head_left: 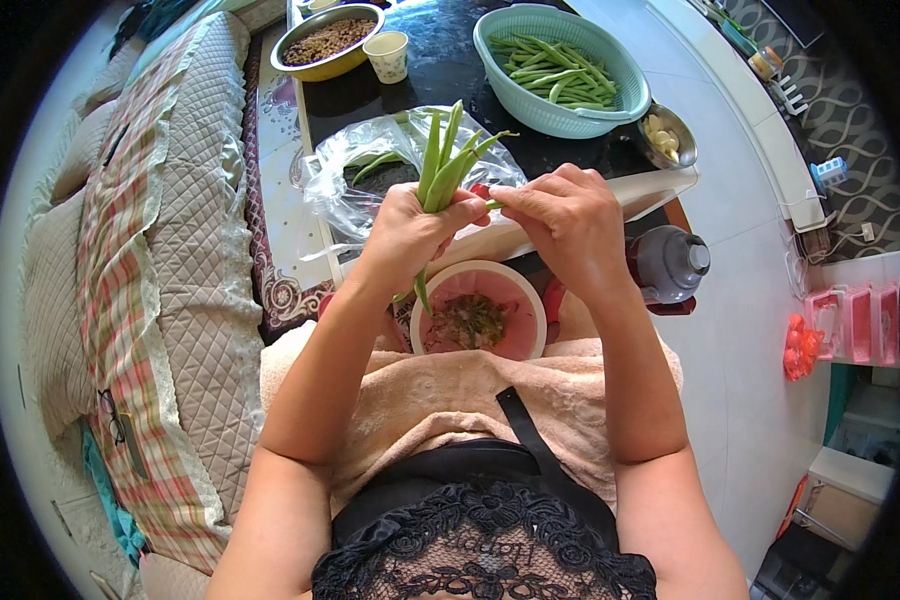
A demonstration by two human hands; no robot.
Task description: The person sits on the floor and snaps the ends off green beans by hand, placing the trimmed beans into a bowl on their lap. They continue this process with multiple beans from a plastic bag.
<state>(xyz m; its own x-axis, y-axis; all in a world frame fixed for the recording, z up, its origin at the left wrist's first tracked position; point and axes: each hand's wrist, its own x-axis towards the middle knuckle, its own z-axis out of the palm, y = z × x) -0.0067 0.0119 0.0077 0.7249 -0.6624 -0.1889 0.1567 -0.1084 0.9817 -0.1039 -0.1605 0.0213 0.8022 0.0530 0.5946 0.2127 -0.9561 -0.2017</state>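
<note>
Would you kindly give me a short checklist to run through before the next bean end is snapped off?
1. Left hand grips the bunch of green beans: ok.
2. Right hand pinches a bean end beside the bunch: ok.
3. Pink bowl of trimmings sits under the hands: ok.
4. Teal basket has room for beans: ok.
5. Plastic bag holds more untrimmed beans: cannot tell.
</note>
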